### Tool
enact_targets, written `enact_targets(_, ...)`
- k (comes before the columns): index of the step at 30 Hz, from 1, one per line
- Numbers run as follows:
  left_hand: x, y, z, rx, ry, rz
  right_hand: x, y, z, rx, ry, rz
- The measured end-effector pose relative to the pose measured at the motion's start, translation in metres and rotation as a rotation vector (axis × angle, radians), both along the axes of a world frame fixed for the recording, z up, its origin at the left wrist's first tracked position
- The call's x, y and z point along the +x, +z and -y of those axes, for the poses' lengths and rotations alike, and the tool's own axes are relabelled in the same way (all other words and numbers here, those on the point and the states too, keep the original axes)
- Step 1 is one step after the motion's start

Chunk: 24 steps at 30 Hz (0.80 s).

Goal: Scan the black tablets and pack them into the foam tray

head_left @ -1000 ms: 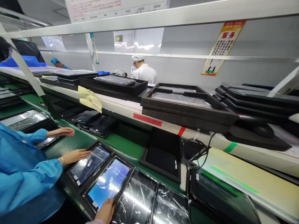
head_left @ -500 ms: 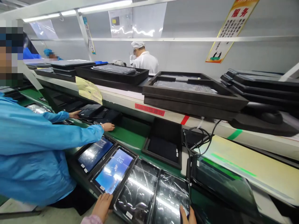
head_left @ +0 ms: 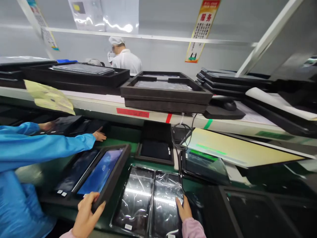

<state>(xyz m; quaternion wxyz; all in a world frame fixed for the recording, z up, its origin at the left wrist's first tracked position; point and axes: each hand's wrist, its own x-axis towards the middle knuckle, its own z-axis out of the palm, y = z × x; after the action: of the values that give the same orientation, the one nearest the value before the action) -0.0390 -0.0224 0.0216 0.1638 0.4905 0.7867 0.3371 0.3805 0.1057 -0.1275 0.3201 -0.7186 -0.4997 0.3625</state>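
My left hand (head_left: 88, 211) grips the near right corner of a black foam tray (head_left: 116, 177), thumb on the outer side and fingers over the rim. In that tray lie two tablets; the right-hand tablet (head_left: 102, 172) has a lit blue screen, and its neighbour (head_left: 79, 172) is dark. The tray's right side looks raised. My right hand (head_left: 184, 210) holds the right edge of a plastic-wrapped tablet (head_left: 167, 201), with the thumb on top. Against its left side lies another plastic-wrapped tablet (head_left: 136, 198) with a small white label.
A co-worker's blue sleeve (head_left: 49, 145) reaches in from the left; that person's hand (head_left: 99, 135) is over the green bench. Behind stand a foam tray (head_left: 155, 152), a looped cable (head_left: 182, 135) and a tilted monitor (head_left: 235, 148). More trays (head_left: 165, 97) fill the shelf above.
The view has swung right. The foam tray with the lit tablet has come away leftward from the two wrapped tablets and tilted, leaving a gap. My left hand now grips its corner.
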Motion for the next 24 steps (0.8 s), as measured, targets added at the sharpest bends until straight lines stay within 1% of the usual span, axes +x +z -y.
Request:
enact_targets(2,0.026,0.015,-0.011,0.07,0.044,0.047,-0.005,0.0,0.003,0.051,-0.011,0.008)
enact_targets(3,0.042,0.021,-0.014,0.072,0.043,0.067,-0.006,-0.001,0.003,0.059,-0.014,0.006)
enact_targets(5,0.082,0.028,-0.015,0.017,-0.013,0.089,-0.006,-0.001,0.003,0.058,-0.013,-0.003)
enact_targets(8,0.152,0.03,-0.013,-0.119,-0.202,0.088,-0.002,-0.001,0.001,0.062,-0.016,-0.02)
enact_targets(10,0.198,0.027,-0.015,-0.227,-0.365,0.098,0.001,0.001,0.0,0.061,-0.016,-0.037)
enact_targets(11,0.218,0.025,-0.018,-0.282,-0.467,0.103,0.002,0.002,0.0,0.062,-0.017,-0.046)
enact_targets(13,0.248,0.019,-0.024,-0.309,-0.6,0.108,0.003,0.007,0.002,0.073,-0.024,-0.069)
enact_targets(14,0.257,0.015,-0.028,-0.318,-0.665,0.097,0.004,0.011,0.004,0.081,-0.029,-0.081)
enact_targets(15,0.264,0.012,-0.03,-0.32,-0.73,0.074,0.004,0.015,0.007,0.089,-0.033,-0.094)
enact_targets(17,0.268,0.004,-0.031,-0.319,-0.886,0.007,0.004,0.027,0.014,0.103,-0.031,-0.126)
enact_targets(19,0.262,-0.002,-0.028,-0.268,-1.031,-0.011,0.002,0.039,0.023,0.112,0.024,-0.152)
enact_targets(20,0.254,-0.003,-0.026,-0.227,-1.069,0.006,0.0,0.045,0.027,0.114,0.075,-0.153)
enact_targets(21,0.243,-0.005,-0.025,-0.185,-1.069,0.027,-0.002,0.05,0.032,0.11,0.134,-0.143)
enact_targets(22,0.228,-0.006,-0.024,-0.143,-1.022,0.037,-0.005,0.053,0.036,0.105,0.195,-0.117)
enact_targets(23,0.209,-0.007,-0.025,-0.113,-0.933,0.025,-0.009,0.054,0.04,0.1,0.25,-0.07)
enact_targets(24,0.184,-0.01,-0.026,-0.1,-0.793,-0.014,-0.013,0.054,0.043,0.102,0.288,-0.004)
